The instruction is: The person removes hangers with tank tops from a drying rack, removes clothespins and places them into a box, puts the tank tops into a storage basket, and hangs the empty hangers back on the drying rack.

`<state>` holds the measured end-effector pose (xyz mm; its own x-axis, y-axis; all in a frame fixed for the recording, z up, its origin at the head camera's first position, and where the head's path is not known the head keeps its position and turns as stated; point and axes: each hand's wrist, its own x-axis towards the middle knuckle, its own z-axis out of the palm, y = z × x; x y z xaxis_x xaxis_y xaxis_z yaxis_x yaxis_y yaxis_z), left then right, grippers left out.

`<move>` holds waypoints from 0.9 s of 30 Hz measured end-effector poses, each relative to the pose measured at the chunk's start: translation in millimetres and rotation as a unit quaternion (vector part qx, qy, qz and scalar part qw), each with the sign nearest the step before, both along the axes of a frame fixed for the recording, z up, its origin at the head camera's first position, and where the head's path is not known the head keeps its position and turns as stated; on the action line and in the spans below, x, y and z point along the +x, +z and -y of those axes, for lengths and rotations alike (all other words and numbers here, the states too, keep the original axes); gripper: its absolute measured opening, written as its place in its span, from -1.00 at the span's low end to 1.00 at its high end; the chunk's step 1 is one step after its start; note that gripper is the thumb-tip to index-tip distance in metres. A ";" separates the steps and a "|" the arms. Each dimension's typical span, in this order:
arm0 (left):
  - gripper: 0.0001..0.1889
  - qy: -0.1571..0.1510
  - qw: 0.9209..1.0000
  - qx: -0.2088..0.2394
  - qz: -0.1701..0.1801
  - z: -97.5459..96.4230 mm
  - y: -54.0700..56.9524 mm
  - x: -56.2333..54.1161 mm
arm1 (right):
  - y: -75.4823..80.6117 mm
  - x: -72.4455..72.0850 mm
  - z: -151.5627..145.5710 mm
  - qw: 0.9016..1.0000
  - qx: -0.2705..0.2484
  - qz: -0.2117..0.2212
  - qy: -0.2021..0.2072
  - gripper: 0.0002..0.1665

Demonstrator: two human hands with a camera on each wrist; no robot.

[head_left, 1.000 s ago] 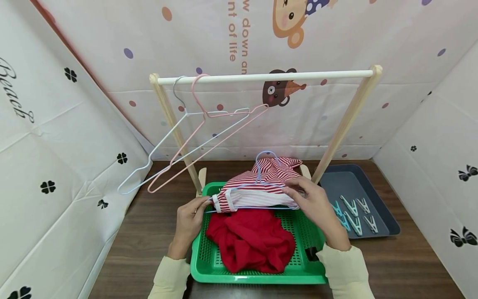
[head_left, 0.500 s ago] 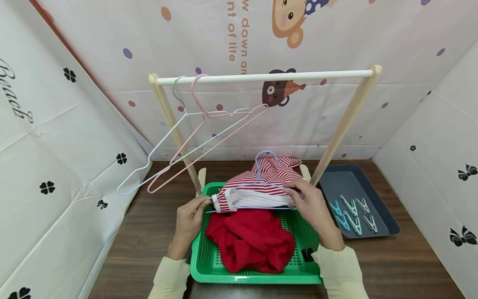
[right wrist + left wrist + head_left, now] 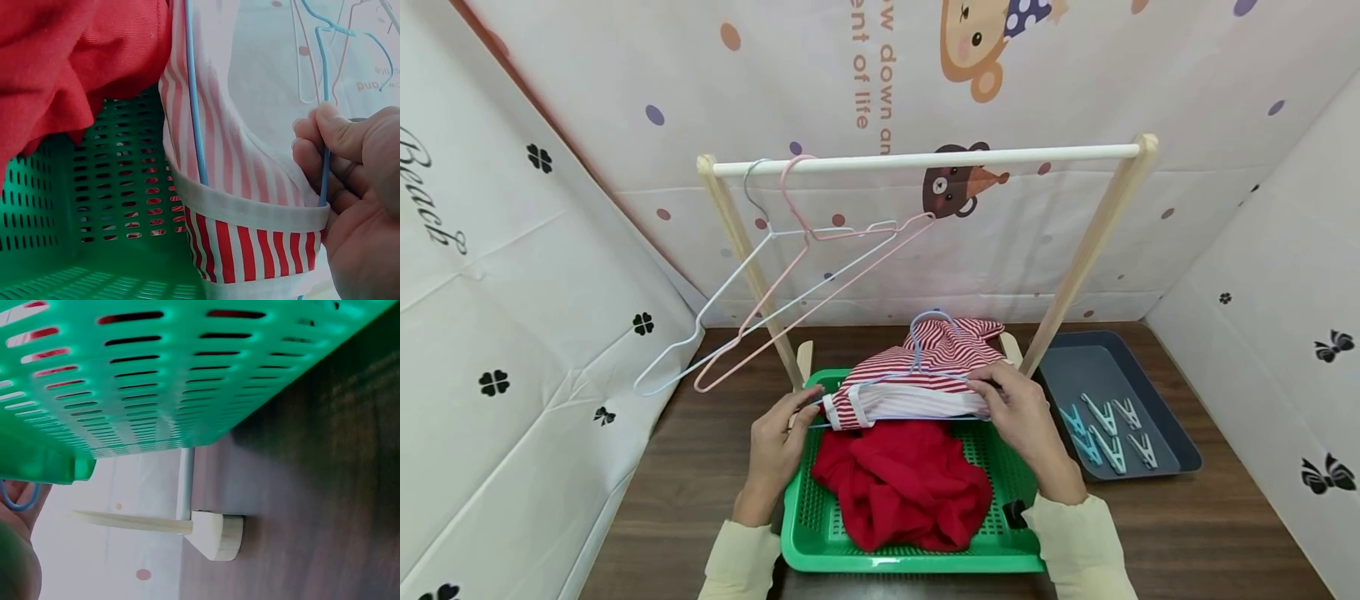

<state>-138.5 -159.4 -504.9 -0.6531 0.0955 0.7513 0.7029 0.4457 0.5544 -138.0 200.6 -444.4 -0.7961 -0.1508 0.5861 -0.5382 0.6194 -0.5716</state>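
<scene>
In the head view, a red-and-white striped garment (image 3: pixel 917 367) lies over the back of the green basket (image 3: pixel 842 560), with a light blue clothes hanger (image 3: pixel 917 342) threaded into it. My left hand (image 3: pixel 775 442) holds the hanger's left end beside a white-edged opening; the left wrist view shows the hanger's rounded end (image 3: pixel 22 506) against the fingers. At the other side, my right hand (image 3: pixel 1022 417) pinches the hanger's upper wire between thumb and fingers, plain in the right wrist view. A crumpled red cloth (image 3: pixel 906 492) lies in the basket in front of the garment.
Above the basket stands a wooden rack with a white rail (image 3: pixel 970 156). A white hanger (image 3: pixel 700 321) and a pink hanger (image 3: pixel 752 321) hang at its left. A dark grey tray (image 3: pixel 1090 358) with several clothespins (image 3: pixel 1107 450) lies on the right.
My right hand has shifted slightly left along the hanger. The left index finger has lifted a little from the thumb. Garment and basket stay nearly where they were.
</scene>
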 end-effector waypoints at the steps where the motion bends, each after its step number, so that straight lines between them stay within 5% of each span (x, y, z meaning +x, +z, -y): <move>1: -0.68 0.001 1.000 0.000 -0.011 0.3 1.2 -0.1 | -0.3 0.1 0.5 1.000 0.000 0.001 0.004 -0.79; 15: -0.66 -0.084 0.995 0.021 -0.055 -1.6 15.9 -3.7 | -1.6 -0.1 6.4 0.999 -0.008 -0.012 0.035 -0.75; 27: -0.56 -0.052 0.997 0.016 -0.045 -2.4 17.8 -0.2 | -0.6 0.4 6.5 0.999 -0.010 -0.030 0.005 -0.81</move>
